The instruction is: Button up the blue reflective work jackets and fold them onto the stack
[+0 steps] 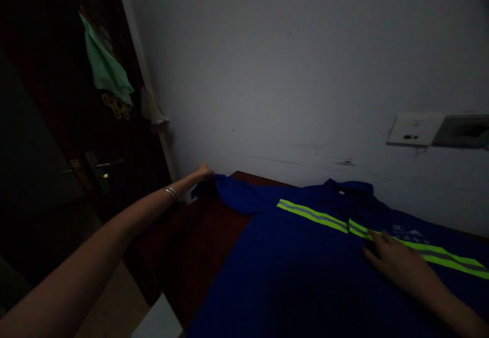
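A blue work shirt (267, 256) with yellow-green and grey reflective stripes lies spread, front up, on a dark red table (202, 246). Its collar points toward the wall. My left hand (205, 171), arm stretched far out, is closed on the end of the sleeve at the table's far left corner; a bracelet circles that wrist. Over the chest, close to the stripe and the front opening, my right hand (393, 254) has its fingers spread and palm down. It is slightly blurred, and I cannot tell how firmly it touches the cloth.
The pale wall (267, 88) runs along the table's far side, with a socket plate (414, 130) at right. A dark door (126, 144) with a handle and a hanging green cloth (105, 68) stands at left. Something white (158, 320) is at the bottom, beside the table.
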The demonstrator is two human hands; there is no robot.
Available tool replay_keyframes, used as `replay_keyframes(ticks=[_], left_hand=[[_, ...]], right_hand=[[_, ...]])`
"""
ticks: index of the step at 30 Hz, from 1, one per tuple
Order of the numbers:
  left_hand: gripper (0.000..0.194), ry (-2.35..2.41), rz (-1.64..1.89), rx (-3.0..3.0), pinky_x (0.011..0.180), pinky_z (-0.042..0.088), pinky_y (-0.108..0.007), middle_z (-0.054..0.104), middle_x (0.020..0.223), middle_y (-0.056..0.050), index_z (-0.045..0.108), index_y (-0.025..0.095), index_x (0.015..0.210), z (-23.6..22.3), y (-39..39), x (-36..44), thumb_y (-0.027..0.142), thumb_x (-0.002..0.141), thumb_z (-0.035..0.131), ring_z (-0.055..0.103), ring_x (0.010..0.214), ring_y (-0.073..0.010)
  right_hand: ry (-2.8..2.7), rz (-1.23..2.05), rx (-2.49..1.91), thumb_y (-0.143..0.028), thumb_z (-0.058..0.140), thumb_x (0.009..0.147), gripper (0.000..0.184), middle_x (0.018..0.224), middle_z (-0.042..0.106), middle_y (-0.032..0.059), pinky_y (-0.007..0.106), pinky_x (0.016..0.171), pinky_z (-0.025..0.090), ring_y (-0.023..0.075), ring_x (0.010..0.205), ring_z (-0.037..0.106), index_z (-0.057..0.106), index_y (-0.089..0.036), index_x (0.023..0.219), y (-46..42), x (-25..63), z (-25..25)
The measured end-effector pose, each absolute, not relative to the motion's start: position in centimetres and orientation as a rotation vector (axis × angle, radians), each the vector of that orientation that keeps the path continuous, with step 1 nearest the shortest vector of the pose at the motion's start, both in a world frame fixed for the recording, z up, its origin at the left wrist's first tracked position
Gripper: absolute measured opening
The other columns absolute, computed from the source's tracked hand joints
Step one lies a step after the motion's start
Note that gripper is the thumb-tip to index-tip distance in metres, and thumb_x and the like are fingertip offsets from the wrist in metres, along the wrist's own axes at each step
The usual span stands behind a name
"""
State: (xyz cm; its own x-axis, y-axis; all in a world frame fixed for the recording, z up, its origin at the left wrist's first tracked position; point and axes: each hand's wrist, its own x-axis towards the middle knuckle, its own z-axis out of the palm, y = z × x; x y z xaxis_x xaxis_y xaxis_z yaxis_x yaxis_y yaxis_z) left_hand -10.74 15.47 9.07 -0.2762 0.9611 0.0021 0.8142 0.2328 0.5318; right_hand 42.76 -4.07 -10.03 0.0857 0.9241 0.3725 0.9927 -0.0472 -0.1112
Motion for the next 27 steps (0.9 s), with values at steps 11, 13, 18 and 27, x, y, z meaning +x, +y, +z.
replay_keyframes(ticks=[11, 13, 18, 27], left_hand=[[0.012, 1.784, 0.392, 2.221, 0.048, 0.034, -0.019, 0.048, 0.045, 0.002, 0.065, 0.01, 0.064, 11.8, 11.4, -2.0, 0.021, 0.063, 0.063, 0.044, 0.047, -0.0078], [0.011, 1.664, 0.356, 2.31, 0.048, 0.034, -0.018, 0.053, 0.05, 0.002, 0.066, 0.011, 0.066, 10.7, 10.4, -0.8, 0.021, 0.062, 0.062, 0.045, 0.048, -0.0073], [0.01, 1.38, 0.245, 2.461, 0.049, 0.035, -0.017, 0.057, 0.056, 0.002, 0.068, 0.012, 0.065, 8.3, 8.9, 0.4, 0.018, 0.06, 0.062, 0.049, 0.052, -0.0075], [0.008, 1.661, 0.387, 1.844, 0.046, 0.038, -0.019, 0.055, 0.051, 0.001, 0.063, 0.011, 0.066, 7.2, 11.0, -4.5, 0.016, 0.065, 0.056, 0.048, 0.045, -0.0087]], right_hand=[[-1.919, 0.236, -1.174, -0.034, 0.053, 0.075, 0.069, 0.137, 0.038, 0.016, 0.04, 0.103, 0.031, 0.025, 0.126, 0.037, 0.03, -0.012, 0.136, 2.9, 17.6, 0.2], [-1.837, 0.356, -1.128, -0.03, 0.057, 0.072, 0.078, 0.137, 0.038, 0.0168, 0.04, 0.098, 0.037, 0.0255, 0.122, 0.041, 0.022, -0.013, 0.14, 4.3, 15.1, 0.1], [-1.697, 0.58, -1.044, -0.018, 0.056, 0.069, 0.075, 0.12, 0.057, 0.0104, 0.034, 0.08, 0.048, 0.0193, 0.091, 0.061, 0.028, -0.019, 0.138, 6.6, 12.9, -1.0], [-1.805, 0.5, -1.296, -0.027, 0.051, 0.078, 0.03, 0.101, 0.067, 0.0067, 0.03, 0.08, 0.046, 0.0198, 0.087, 0.063, 0.067, -0.019, 0.102, 5.4, 15.6, -4.6]])
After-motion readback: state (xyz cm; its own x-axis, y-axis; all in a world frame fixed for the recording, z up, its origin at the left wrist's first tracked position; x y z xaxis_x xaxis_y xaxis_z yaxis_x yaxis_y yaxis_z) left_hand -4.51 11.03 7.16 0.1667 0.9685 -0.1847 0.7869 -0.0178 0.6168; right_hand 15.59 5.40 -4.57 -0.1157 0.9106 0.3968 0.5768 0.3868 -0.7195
